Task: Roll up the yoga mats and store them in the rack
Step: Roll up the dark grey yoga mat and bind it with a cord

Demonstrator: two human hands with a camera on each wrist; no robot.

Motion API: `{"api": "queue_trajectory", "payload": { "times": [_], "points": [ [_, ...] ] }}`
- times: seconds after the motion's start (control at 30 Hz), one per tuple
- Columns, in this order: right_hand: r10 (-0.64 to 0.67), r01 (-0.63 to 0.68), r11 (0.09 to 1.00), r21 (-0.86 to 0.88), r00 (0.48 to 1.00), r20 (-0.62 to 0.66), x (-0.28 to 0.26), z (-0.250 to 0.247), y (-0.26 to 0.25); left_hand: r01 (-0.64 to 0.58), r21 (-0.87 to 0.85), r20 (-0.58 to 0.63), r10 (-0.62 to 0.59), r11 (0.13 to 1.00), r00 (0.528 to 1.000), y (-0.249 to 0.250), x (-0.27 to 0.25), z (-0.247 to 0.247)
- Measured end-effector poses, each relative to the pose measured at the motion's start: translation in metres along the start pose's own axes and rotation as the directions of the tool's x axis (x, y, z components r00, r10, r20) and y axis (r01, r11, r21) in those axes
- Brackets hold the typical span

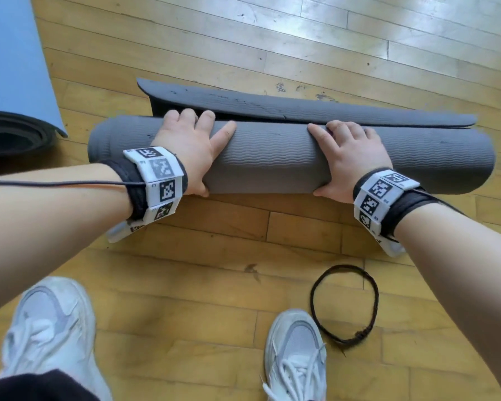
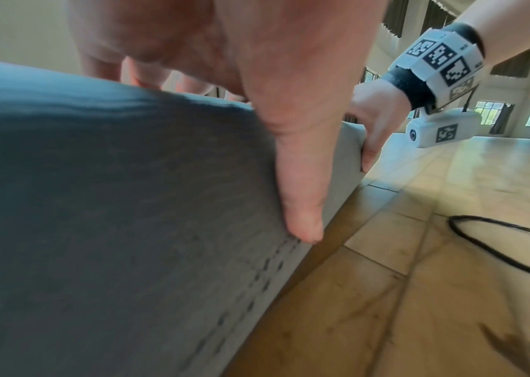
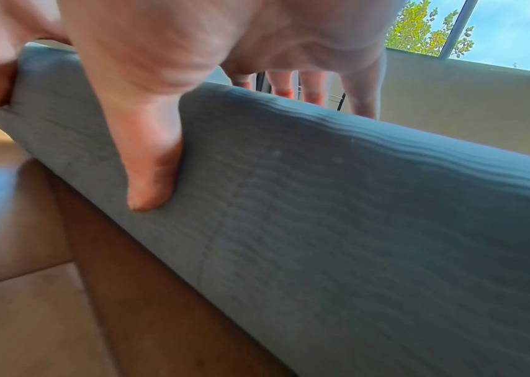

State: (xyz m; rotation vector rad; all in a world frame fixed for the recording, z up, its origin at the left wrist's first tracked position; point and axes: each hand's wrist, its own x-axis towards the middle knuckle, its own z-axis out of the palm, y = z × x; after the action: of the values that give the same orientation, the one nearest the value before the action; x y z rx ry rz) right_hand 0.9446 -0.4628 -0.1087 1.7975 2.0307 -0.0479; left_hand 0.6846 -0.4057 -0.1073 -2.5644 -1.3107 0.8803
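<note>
Three foam yoga mats show: one ribbed grey roll point(image 1: 272, 157) at centre, one flat light-blue sheet point(image 1: 12, 59) and one black roll point(image 1: 12, 134) at ten o'clock. One dark braided cord loop point(image 1: 344, 302) lies at five o'clock, two white sneakers point(image 1: 47, 328) at six.

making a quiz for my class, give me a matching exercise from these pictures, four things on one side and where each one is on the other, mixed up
Things:
1. grey mat
2. blue mat
3. cord loop
4. left hand

Places:
A. on the floor beside the right shoe
B. far left, lying flat
C. on the roll, left of the right hand
D. middle of the floor, nearly all rolled up

Pairs: 1-D, 2-B, 3-A, 4-C
</note>
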Motion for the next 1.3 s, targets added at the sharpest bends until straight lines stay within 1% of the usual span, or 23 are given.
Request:
{"api": "queue_trajectory", "payload": {
  "times": [0.17,0.3,0.4,0.5,0.6,0.73,0.8,0.9,1.0,1.1,1.2,1.3],
  "points": [
    [-0.022,0.021,1.000,0.008,0.999,0.037,-0.043,0.006,-0.008,-0.057,0.002,-0.013,0.057,0.998,0.998,0.017,-0.033,0.009],
    [0.004,-0.006,0.999,0.035,0.999,0.040,-0.061,0.013,-0.015,-0.079,0.021,-0.047,0.079,0.997,0.996,0.026,-0.050,0.017],
    [0.061,-0.063,0.996,0.066,0.998,0.030,-0.062,0.013,-0.013,-0.078,0.000,-0.066,0.078,0.997,0.995,0.027,-0.053,0.015],
    [0.101,-0.105,0.987,0.120,0.994,0.042,-0.057,0.010,-0.007,-0.040,-0.055,-0.080,0.036,0.998,0.996,0.022,-0.049,0.008],
    [0.106,-0.109,0.980,0.169,0.994,0.030,-0.050,0.007,-0.001,-0.033,-0.099,-0.068,0.027,0.995,0.997,0.020,-0.044,0.003],
    [0.120,-0.102,0.936,0.336,0.992,-0.033,-0.040,0.004,0.002,-0.022,-0.098,-0.010,0.021,0.995,1.000,0.024,-0.040,-0.001],
    [0.120,-0.098,0.924,0.370,0.992,-0.037,-0.034,0.003,0.005,-0.007,-0.121,-0.006,0.006,0.993,1.000,0.024,-0.037,-0.002],
    [0.131,-0.112,0.917,0.382,0.991,-0.023,-0.027,0.005,0.006,-0.008,-0.167,-0.026,0.003,0.986,1.000,0.025,-0.035,0.003],
    [0.193,-0.162,0.921,0.356,0.980,-0.055,-0.027,0.007,0.003,-0.013,-0.197,-0.070,-0.001,0.980,0.998,0.027,-0.031,0.007],
    [0.241,-0.222,0.931,0.290,0.970,-0.033,-0.028,0.008,0.000,0.014,-0.152,-0.056,-0.022,0.988,0.998,0.030,-0.022,0.010],
    [0.243,-0.225,0.929,0.294,0.970,-0.025,-0.021,0.009,0.001,0.039,-0.118,-0.039,-0.044,0.992,0.998,0.030,-0.014,0.012],
    [0.234,-0.224,0.932,0.287,0.972,-0.001,-0.015,0.012,0.004,0.075,-0.146,-0.025,-0.079,0.986,0.997,0.025,-0.002,0.006]
  ]
}}
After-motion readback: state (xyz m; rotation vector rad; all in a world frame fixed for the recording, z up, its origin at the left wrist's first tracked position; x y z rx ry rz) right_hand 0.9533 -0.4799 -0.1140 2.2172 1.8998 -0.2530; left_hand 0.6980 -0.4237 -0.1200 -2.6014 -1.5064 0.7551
